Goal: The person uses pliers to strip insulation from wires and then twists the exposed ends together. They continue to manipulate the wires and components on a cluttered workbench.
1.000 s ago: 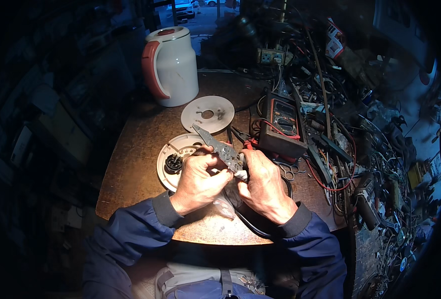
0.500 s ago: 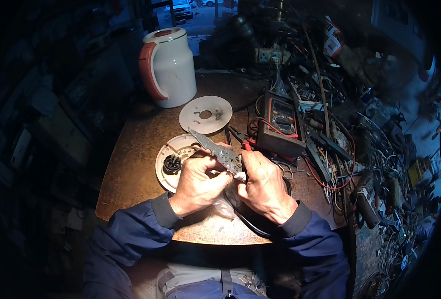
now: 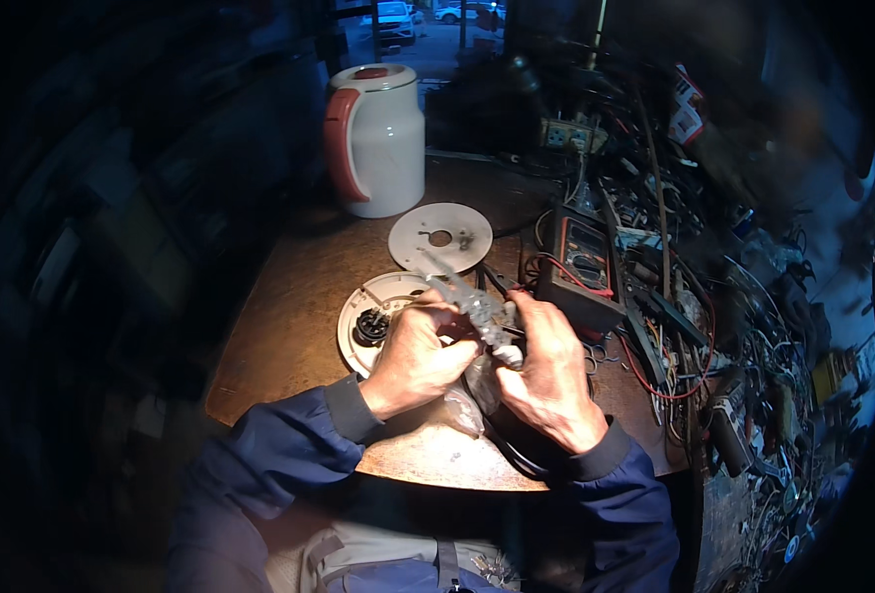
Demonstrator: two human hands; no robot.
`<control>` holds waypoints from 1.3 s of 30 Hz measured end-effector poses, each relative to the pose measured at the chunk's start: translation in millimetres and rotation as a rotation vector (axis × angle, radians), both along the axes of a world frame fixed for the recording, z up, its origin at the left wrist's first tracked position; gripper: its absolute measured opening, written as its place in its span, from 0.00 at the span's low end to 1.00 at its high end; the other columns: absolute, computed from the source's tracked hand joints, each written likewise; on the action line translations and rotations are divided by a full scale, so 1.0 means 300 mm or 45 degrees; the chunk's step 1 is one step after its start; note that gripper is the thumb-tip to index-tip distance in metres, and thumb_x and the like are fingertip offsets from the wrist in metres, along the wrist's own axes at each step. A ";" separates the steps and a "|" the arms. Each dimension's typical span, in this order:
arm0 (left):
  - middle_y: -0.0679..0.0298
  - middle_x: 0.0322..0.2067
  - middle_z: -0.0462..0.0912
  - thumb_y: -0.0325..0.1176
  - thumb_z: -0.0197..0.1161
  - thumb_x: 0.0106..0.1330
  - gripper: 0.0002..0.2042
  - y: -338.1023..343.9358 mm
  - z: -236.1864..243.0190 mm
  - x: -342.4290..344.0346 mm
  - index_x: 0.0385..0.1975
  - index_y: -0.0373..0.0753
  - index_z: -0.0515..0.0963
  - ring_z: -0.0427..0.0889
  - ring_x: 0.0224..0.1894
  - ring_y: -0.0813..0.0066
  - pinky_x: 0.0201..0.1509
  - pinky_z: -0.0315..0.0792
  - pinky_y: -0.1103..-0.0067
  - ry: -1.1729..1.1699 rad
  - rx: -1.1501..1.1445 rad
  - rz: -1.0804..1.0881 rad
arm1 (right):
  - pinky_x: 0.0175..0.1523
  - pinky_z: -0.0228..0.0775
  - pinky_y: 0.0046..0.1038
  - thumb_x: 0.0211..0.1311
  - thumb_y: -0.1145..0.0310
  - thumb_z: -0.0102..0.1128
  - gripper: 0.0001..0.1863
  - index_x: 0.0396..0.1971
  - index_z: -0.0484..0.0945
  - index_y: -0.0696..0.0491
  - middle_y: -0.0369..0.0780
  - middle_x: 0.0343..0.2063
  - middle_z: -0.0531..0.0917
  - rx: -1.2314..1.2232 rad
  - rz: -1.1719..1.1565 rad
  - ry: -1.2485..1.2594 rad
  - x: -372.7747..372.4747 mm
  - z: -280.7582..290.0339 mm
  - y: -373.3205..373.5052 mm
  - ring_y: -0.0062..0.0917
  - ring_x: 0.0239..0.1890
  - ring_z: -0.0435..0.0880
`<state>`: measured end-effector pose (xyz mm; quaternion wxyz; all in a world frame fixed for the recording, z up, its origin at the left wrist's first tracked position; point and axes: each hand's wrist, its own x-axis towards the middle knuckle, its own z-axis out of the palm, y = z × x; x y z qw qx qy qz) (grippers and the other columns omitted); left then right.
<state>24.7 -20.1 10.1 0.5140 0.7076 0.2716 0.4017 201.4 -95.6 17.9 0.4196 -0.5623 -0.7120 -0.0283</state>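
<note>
A grey metal wire stripper (image 3: 476, 304), blurred by motion, slants between my hands with its pointed nose toward the far left. My right hand (image 3: 548, 371) is closed around its near end, its fingers raised along the side; the handles are hidden. At my right thumb shows a small white piece (image 3: 508, 354). My left hand (image 3: 420, 354) is closed in a pinch against the stripper's near left side; what its fingertips hold is hidden. Beneath my hands lies a clear plastic bag (image 3: 464, 411). Partly behind my left hand sits a round white base (image 3: 355, 307) with a black round connector (image 3: 370, 325).
A pale disc (image 3: 440, 238) with a central hole lies beyond the base. Behind it stands a white kettle-like jug (image 3: 390, 148) with a red handle. To the right are a multimeter (image 3: 584, 255), scissors (image 3: 604, 354), a black cable (image 3: 517, 456) and heaped wires and tools (image 3: 695, 296).
The whole view has shifted, so the table's things sit further right. My right fingers have lifted and straightened somewhat, and the wire stripper is now blurred. Both hands stay at it.
</note>
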 end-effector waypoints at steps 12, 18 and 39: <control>0.55 0.51 0.81 0.24 0.68 0.66 0.05 0.097 0.102 -0.109 0.37 0.30 0.83 0.84 0.38 0.80 0.42 0.80 0.84 -0.042 0.028 0.063 | 0.56 0.72 0.44 0.53 0.69 0.72 0.33 0.58 0.73 0.68 0.55 0.46 0.80 0.219 -1.000 -0.091 0.247 0.129 -0.013 0.48 0.48 0.81; 0.59 0.48 0.82 0.18 0.64 0.68 0.12 0.110 0.093 -0.103 0.50 0.31 0.77 0.87 0.44 0.75 0.46 0.82 0.82 -0.169 -0.151 -0.104 | 0.55 0.71 0.46 0.55 0.60 0.73 0.35 0.58 0.73 0.66 0.56 0.47 0.80 -0.124 -1.218 -0.192 0.364 0.067 -0.012 0.52 0.50 0.80; 0.63 0.39 0.86 0.20 0.67 0.66 0.13 0.128 0.095 -0.107 0.49 0.31 0.78 0.86 0.41 0.79 0.45 0.82 0.84 -0.340 -0.120 -0.124 | 0.48 0.78 0.31 0.61 0.69 0.68 0.18 0.48 0.81 0.63 0.49 0.39 0.86 0.052 -0.216 0.430 0.075 0.304 -0.030 0.33 0.41 0.87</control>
